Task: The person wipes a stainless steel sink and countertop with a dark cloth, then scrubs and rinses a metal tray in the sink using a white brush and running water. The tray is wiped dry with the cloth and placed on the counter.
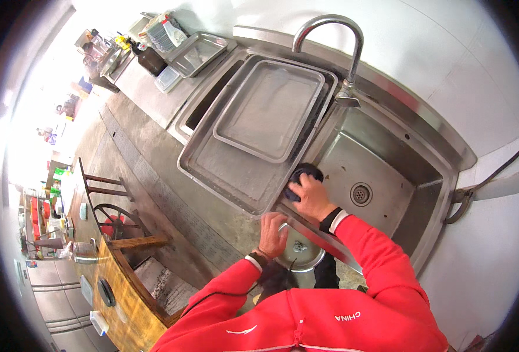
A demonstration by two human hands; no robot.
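Note:
My right hand [312, 198] is closed on a dark bunched cloth [304, 175], pressed at the sink's near left rim, beside the large tray. My left hand [273, 236] is at the near corner of the large metal tray [236, 176], its fingers curled at the rim; the fingertips are partly hidden. Inside that tray lies a smaller metal tray [271, 111], wet-looking and flat. The large tray rests over the left part of the steel sink unit. To its right is the open sink basin [382, 176] with a round drain [361, 194].
A curved faucet [353, 41] rises behind the basin. Back left, a counter holds a rectangular pan [198, 54], a brown pump bottle [150, 60] and stacked plates [160, 34]. Below my hands is a metal bowl [300, 256]. A wooden table [121, 299] stands at the lower left.

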